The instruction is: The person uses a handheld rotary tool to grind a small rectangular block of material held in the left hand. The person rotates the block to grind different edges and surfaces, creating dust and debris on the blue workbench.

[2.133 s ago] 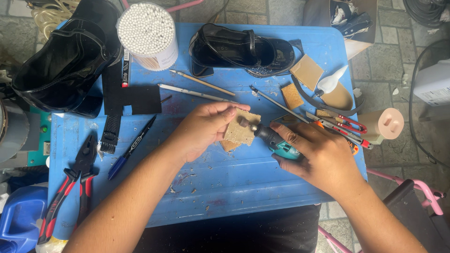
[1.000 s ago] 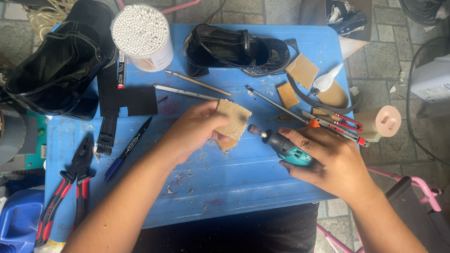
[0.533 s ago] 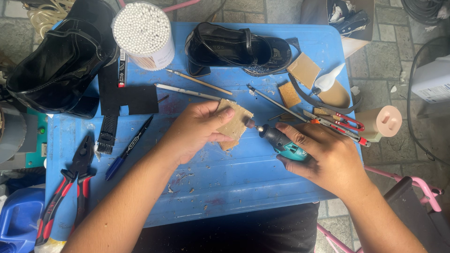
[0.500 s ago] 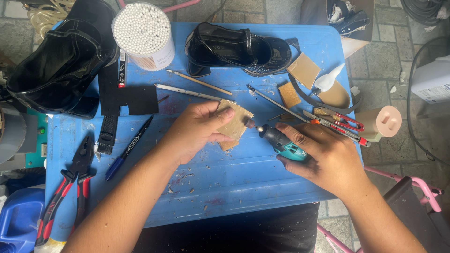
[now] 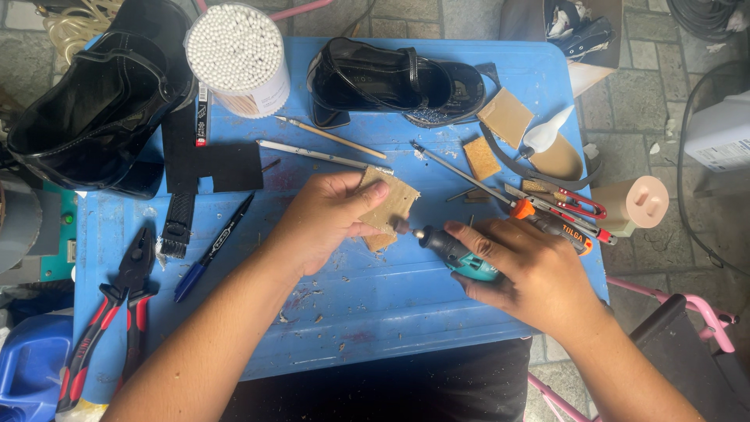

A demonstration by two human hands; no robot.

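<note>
Gripping one tan piece [image 5: 388,206], one rotary tool [image 5: 455,255]

The blue table [image 5: 375,328] looks like smooth plastic, scratched and dusty; the black shoe [image 5: 394,82] at twelve o'clock is shiny; the tan piece [image 5: 388,207] looks rough and matt; the small grinder [image 5: 457,256] has glossy teal plastic.
</note>
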